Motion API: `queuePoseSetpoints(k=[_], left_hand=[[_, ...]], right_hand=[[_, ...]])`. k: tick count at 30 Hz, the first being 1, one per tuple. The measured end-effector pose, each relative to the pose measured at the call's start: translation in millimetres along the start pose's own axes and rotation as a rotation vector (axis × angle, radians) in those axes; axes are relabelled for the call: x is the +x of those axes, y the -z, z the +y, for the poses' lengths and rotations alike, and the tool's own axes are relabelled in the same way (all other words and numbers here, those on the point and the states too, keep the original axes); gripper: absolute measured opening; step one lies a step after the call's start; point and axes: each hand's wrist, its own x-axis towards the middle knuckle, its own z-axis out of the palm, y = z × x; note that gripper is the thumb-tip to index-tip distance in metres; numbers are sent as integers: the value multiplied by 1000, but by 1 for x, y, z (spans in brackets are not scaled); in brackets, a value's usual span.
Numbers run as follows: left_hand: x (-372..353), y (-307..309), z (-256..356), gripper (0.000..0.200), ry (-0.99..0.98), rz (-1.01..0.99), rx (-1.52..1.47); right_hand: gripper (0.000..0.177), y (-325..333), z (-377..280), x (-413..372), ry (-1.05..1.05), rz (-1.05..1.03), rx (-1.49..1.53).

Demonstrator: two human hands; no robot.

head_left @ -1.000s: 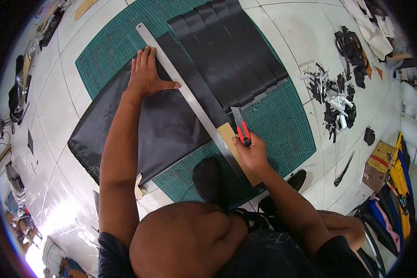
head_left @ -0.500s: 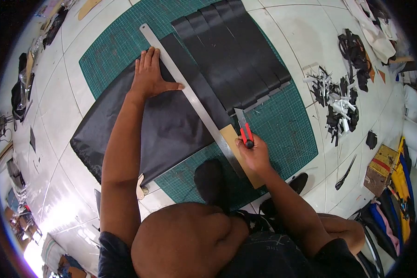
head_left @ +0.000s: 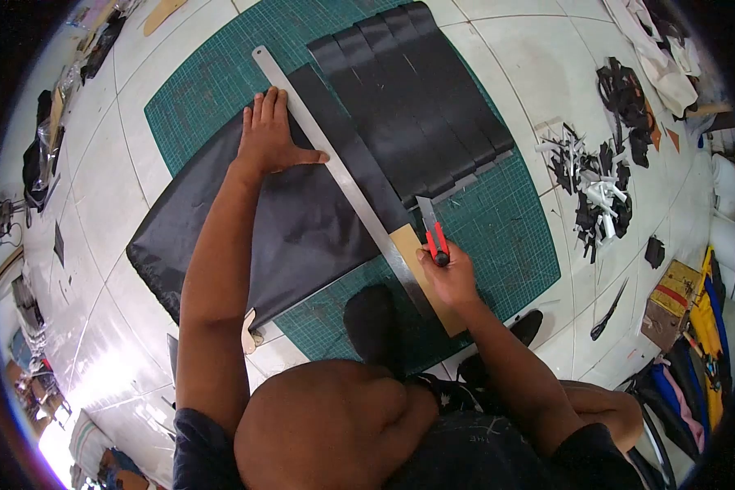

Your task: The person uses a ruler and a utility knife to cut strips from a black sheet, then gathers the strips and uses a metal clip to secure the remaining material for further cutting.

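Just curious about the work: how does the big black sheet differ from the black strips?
The sheet is one wide piece; the strips are several narrow ones, overlapped. The sheet spills off the mat onto the floor; the strips lie on it. The left hand and ruler rest on the sheet; the right hand holds a knife near the strips' ends. Both are black and flat.

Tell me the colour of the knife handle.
Red with a black end; the knife sits in the right hand. The head view shows it best.
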Motion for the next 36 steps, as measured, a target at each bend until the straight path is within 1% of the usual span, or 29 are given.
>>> queuePoseSetpoints(k=[1, 4, 6, 8, 9, 11, 12, 14, 16, 18, 19, 20, 22, 23, 26, 28, 29, 32, 36], left_hand=[[0, 2, 2, 149, 10, -15, 23], [2, 9, 7, 150, 35, -64, 102], [1, 14, 13, 151, 57, -98, 153], [2, 21, 18, 151, 85, -122, 202], [4, 23, 19, 151, 88, -143, 186], [6, 24, 19, 152, 95, -192, 153], [6, 31, 23, 152, 113, -240, 170], [6, 30, 21, 152, 108, -247, 150], [8, 28, 20, 153, 103, -251, 132], [9, 28, 18, 153, 99, -257, 123], [10, 29, 17, 153, 92, -251, 117], [9, 30, 17, 153, 87, -248, 107], [10, 31, 18, 153, 85, -274, 104], [10, 29, 16, 152, 74, -248, 88], [9, 19, 11, 150, 55, -197, 57], [10, 18, 10, 148, 60, -184, 70], [10, 17, 9, 147, 56, -196, 67], [8, 21, 8, 145, 47, -221, 67], [9, 19, 9, 146, 41, -231, 108]], right_hand=[[22, 0, 0, 0, -9, 4, 36], [17, 12, -3, 1, -28, 202, 13], [20, 38, -1, 9, -6, 293, 35], [22, 69, 19, 28, 394, 498, -354], [25, 71, 5, 33, 283, 485, -252], [33, 79, -45, 34, 52, 446, -51], [34, 76, -61, 38, 42, 362, -67], [37, 60, -86, 51, 25, 202, -97], [38, 29, -83, 70, 122, 55, -96], [34, -10, -94, 92, 240, -45, -265], [36, -28, -111, 99, 191, -110, -332], [36, -42, -139, 101, 258, -136, -525], [37, -70, -171, 117, 303, -190, -621], [37, -84, -181, 127, 323, -215, -668], [39, -121, -199, 158, 302, -217, -700], [38, -134, -208, 172, 346, -215, -727], [38, -138, -211, 176, 365, -214, -740], [37, -144, -218, 182, 308, -209, -775], [37, -143, -220, 182, 320, -232, -798]])
